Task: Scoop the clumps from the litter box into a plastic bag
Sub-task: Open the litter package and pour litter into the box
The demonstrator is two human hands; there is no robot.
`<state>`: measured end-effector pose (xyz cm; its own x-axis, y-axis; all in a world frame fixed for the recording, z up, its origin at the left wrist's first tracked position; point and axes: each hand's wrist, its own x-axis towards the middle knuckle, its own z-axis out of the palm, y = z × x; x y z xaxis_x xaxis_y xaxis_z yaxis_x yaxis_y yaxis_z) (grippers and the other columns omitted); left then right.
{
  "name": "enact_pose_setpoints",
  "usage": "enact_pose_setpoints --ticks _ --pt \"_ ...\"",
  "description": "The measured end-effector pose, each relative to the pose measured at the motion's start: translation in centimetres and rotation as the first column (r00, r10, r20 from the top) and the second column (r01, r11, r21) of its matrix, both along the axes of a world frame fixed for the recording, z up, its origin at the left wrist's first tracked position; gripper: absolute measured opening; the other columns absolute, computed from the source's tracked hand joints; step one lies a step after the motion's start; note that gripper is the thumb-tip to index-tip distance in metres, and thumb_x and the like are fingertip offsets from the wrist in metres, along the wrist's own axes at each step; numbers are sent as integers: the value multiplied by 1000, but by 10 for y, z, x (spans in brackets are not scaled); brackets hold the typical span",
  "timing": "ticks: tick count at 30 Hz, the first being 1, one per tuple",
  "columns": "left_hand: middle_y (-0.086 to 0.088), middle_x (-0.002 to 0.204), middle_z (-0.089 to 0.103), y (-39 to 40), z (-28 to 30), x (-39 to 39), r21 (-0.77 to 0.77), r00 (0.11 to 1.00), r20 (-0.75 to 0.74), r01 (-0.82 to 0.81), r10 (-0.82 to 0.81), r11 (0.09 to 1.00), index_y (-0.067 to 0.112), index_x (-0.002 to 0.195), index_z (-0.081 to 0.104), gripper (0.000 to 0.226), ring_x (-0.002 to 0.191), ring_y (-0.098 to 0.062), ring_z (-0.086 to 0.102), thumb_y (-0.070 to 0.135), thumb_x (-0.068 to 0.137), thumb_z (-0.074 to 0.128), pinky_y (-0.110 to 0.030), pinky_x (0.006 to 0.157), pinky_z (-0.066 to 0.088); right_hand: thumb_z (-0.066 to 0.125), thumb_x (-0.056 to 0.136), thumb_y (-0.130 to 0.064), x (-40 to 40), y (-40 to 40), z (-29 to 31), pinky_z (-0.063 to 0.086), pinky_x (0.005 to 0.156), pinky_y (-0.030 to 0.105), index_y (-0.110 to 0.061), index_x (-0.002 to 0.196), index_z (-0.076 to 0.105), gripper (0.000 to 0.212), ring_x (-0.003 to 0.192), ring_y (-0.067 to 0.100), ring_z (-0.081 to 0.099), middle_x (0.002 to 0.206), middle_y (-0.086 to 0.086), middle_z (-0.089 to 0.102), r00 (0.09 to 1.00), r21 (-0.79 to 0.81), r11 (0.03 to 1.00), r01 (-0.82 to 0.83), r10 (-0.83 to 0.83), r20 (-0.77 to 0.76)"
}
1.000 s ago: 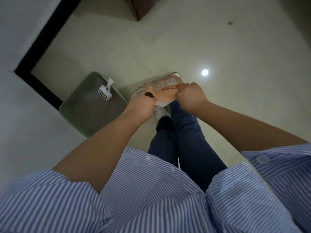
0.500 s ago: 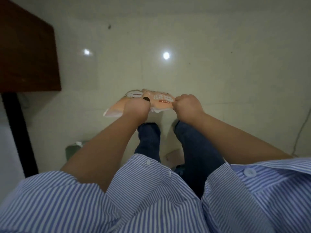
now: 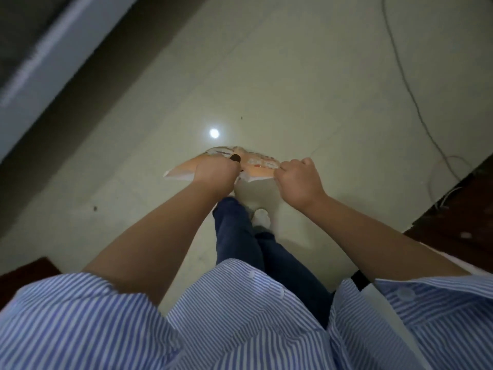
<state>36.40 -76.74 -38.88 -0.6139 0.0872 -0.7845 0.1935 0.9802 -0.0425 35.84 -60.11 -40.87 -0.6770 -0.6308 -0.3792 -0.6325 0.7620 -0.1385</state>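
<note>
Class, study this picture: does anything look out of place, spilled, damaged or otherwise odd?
Nothing is spilled or broken. One oddity: a thin cable trails loose across the floor to the person's right. Both hands, left hand and right hand, grip the orange bag, held flat. No litter box is in view.

The scene is dim, with a greenish-grey cast. One small round glare spot on the glossy floor mirrors a lamp overhead. A soft shadow lies on the floor below the right hand. The upper left corner is smeared by motion blur, and the striped shirt along the bottom edge is soft and stretched by wide-angle distortion.
</note>
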Motion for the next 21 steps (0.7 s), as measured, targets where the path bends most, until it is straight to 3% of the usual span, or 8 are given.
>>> enact_pose_setpoints --ticks 2,5,8,11,13,16,18,21 --pt "-10 113 59 18 11 -57 16 998 -13 68 -68 998 11 127 47 36 99 -25 57 8 91 44 -31 69 41 85 22 -6 -39 19 8 27 59 24 -18 36 56 35 35 15 49 39 -5 52 996 -20 997 69 -70 -56" --pt "-10 113 59 42 26 -142 38 981 -60 189 -187 981 10 125 50 34 92 -24 51 9 92 42 -28 68 35 77 25 1 -111 43 22 17 60 26 -17 37 57 30 36 17 49 40 -4 52 981 -26 992 121 -123 -150" --pt "-10 115 59 65 37 -222 40 942 -90 327 -322 944 8 128 47 36 107 -26 55 7 92 43 -30 70 37 54 44 -4 -190 71 36 15 58 26 -17 39 56 14 37 18 48 40 -3 50 955 -7 982 188 -185 -233" --pt "-12 117 58 90 50 -296 72 919 -112 388 -379 919 5 132 42 39 110 -27 54 5 93 41 -30 73 40 29 54 -7 -258 97 42 17 58 26 -17 41 55 31 37 18 47 41 -2 50 917 -51 961 273 -276 -288" --pt "-12 117 59 106 57 -345 93 902 -138 422 -408 902 6 133 42 40 110 -27 54 7 93 42 -30 73 40 30 52 -5 -298 112 50 24 58 20 -17 41 54 29 35 18 47 40 -3 49 891 -88 942 324 -335 -307" --pt "-12 116 61 132 62 -418 100 883 -158 459 -442 883 8 134 43 41 111 -27 53 9 93 42 -31 79 44 58 36 1 -357 134 53 27 57 19 -14 40 56 16 33 18 48 39 -1 50 853 -162 923 350 -385 -353" --pt "-12 117 59 149 64 -465 99 876 -149 474 -458 875 9 135 41 42 111 -27 53 11 94 42 -31 80 44 72 22 0 -399 150 51 35 53 17 -14 39 56 27 33 17 49 39 -1 51 852 -163 906 390 -422 -310" --pt "-12 119 59 176 64 -539 78 853 -147 514 -500 854 10 136 39 42 112 -27 53 14 95 42 -32 83 45 59 29 -2 -466 174 50 34 53 16 -15 39 55 17 35 17 50 40 -3 51 842 -195 898 395 -439 -314"
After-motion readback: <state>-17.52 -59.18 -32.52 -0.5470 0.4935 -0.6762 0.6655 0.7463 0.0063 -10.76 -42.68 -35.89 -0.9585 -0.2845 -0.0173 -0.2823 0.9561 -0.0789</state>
